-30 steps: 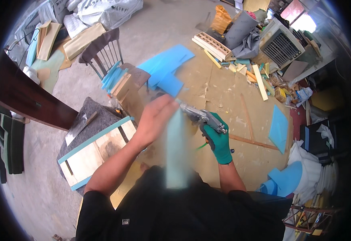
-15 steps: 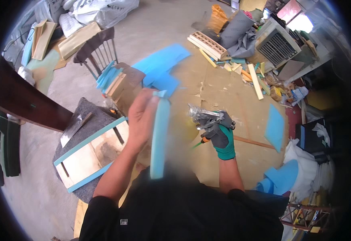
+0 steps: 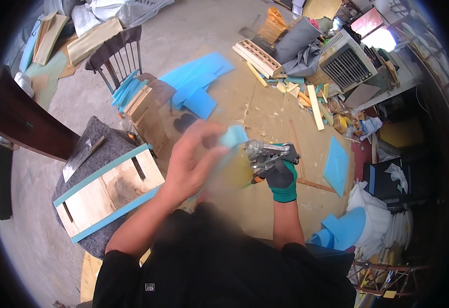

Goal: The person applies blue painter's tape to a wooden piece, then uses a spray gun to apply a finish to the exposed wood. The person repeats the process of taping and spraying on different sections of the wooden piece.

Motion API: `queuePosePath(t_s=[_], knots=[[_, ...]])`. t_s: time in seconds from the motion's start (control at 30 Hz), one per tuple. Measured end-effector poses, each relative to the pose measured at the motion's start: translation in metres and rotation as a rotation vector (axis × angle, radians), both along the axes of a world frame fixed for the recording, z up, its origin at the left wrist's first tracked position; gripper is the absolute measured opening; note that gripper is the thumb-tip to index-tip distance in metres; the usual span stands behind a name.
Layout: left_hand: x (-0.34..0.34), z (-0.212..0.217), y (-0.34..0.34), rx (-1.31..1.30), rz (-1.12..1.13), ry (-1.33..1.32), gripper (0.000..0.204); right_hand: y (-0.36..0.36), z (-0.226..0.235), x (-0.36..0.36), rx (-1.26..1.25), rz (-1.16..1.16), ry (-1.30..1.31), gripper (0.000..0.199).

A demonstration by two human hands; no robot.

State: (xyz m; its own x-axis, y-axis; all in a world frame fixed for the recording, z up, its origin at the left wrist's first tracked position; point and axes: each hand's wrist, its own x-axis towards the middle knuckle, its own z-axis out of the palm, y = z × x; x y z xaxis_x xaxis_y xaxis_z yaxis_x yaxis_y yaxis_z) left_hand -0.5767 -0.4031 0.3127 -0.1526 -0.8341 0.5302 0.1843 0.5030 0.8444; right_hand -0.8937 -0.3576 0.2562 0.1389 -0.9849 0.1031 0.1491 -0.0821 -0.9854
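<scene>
My bare left hand [image 3: 193,161] pinches a light-blue foam strip [image 3: 235,135] between thumb and fingers. Only the strip's near end shows clearly; the rest is blurred or hidden behind the hand. In its green and grey glove, my right hand [image 3: 282,177] is wrapped round a metal spray gun [image 3: 265,153], whose nozzle points left at the foam, close to it. A hazy, yellowish blur lies below the nozzle. To the left, a wooden panel [image 3: 116,190] with two dark slots and blue foam along its long edges rests on a grey felt-covered support [image 3: 93,141].
A chair [image 3: 114,51] holds stacked blue foam strips and wood pieces. Blue foam sheets [image 3: 196,77] lie on the brown floor covering ahead. Foam and wood scraps [image 3: 314,105] and an air cooler [image 3: 345,61] stand at the far right. A dark red beam [image 3: 34,120] crosses at left.
My left hand has moved right, bringing the foam strip's end close to the spray gun's nozzle. Earlier the strip hung lengthwise toward my body. The whole view has shifted slightly.
</scene>
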Motion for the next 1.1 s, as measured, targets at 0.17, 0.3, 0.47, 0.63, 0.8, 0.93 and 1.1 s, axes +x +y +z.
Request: queuePosePath(t_s=[0.17,0.3,0.47,0.63,0.8,0.93,1.1], knots=[[0.0,0.003,0.006,-0.006,-0.081,-0.04,0.03,-0.003,0.019,0.016,0.043,0.047,-0.031,0.058],[0.006,-0.009,-0.002,-0.014,-0.133,-0.086,0.023,-0.008,0.025,0.02,0.136,0.064,0.21,0.059],[0.03,-0.003,0.0,0.094,-0.31,-0.19,0.016,0.0,0.016,0.014,0.227,0.003,-0.031,0.052],[0.054,-0.025,0.012,0.173,-0.275,-0.223,0.015,-0.016,0.019,0.032,0.237,0.113,0.032,0.049],[0.085,-0.038,0.021,0.323,-0.191,-0.306,0.015,-0.026,0.013,0.063,0.235,0.115,0.095,0.046],[0.147,-0.069,0.013,0.321,0.125,-0.36,0.018,-0.038,0.012,0.092,0.273,-0.072,0.028,0.043],[0.291,-0.138,0.086,0.627,0.464,-0.685,0.016,-0.099,-0.051,0.071,0.347,-0.094,0.329,0.039]])
